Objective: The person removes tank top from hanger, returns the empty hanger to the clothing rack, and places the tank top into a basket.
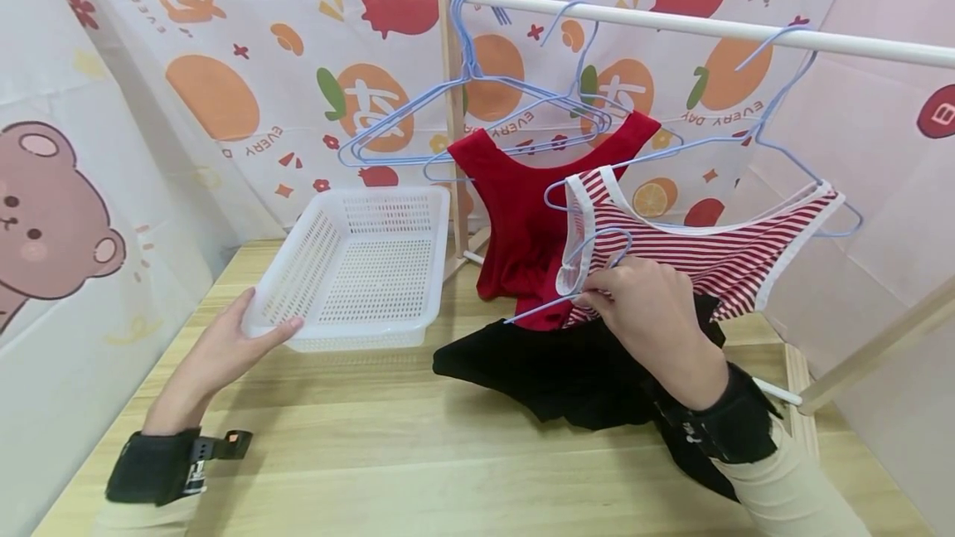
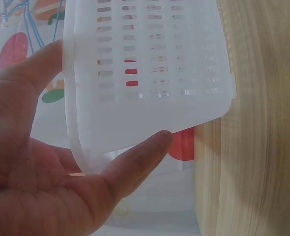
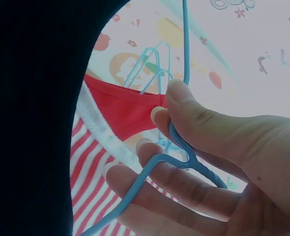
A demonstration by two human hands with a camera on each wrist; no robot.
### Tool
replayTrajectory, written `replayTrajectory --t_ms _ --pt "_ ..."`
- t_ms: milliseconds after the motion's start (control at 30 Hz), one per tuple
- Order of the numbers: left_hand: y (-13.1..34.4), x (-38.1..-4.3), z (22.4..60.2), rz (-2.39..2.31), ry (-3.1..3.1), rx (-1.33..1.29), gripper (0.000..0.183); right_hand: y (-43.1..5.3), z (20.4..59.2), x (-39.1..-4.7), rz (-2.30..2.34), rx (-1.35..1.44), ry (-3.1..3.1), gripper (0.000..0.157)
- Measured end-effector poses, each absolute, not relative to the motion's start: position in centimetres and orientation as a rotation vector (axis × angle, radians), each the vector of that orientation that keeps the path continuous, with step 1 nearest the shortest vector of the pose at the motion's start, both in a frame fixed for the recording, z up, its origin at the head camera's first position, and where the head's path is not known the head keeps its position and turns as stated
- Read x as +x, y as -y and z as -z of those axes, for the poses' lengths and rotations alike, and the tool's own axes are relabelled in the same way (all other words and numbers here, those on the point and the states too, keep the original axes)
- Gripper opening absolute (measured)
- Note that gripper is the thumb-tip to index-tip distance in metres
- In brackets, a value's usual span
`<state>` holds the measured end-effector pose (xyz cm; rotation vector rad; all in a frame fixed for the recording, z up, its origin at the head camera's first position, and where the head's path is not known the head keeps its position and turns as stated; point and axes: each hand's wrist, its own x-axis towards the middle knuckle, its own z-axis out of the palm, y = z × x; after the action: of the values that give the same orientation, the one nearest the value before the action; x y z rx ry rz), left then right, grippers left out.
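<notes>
My left hand (image 1: 231, 342) holds the near left corner of a white perforated plastic basket (image 1: 433, 305), its thumb along the outer wall and its fingers at the rim. At the right, my right hand (image 1: 649, 309) pinches a blue hanger (image 3: 130, 194) just below its hook. A black garment (image 1: 552, 379) hangs under this hand, its lower part over the table; where it meets the hanger is mostly hidden. Just behind the hand, a red-and-white striped tank top (image 1: 671, 243) hangs on another blue hanger, with a red top (image 1: 537, 189) beyond it.
A white rail (image 1: 671, 21) on a wooden frame (image 1: 453, 106) crosses the upper right. Several bare blue hangers (image 1: 403, 110) hang at its left end. Fruit-printed cloth (image 1: 298, 89) covers the wall behind the wooden table (image 1: 373, 454).
</notes>
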<state>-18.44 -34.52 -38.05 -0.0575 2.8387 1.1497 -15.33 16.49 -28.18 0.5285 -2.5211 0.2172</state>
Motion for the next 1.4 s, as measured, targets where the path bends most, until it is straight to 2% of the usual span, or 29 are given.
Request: replayTrajectory --t_ms 567,1000,1133,1400 --pt "34.3 -18.5 38.0 -1.165 -2.851 -0.029 0.106 -17.1 29.4 -16.7 -0.333 0.401 2.482 0.024" --pt "34.1 -18.3 37.9 -1.161 -2.837 -0.075 0.111 -17.7 29.1 -16.4 -0.4 0.353 2.538 0.025" --pt "34.1 -18.2 37.9 -1.159 -2.853 -0.059 0.109 -17.8 28.8 -16.2 -0.401 0.357 2.568 0.027" --pt "34.1 -18.3 38.0 -1.137 -2.894 -0.029 0.104 -18.0 28.6 -16.2 -0.422 0.377 2.602 0.023"
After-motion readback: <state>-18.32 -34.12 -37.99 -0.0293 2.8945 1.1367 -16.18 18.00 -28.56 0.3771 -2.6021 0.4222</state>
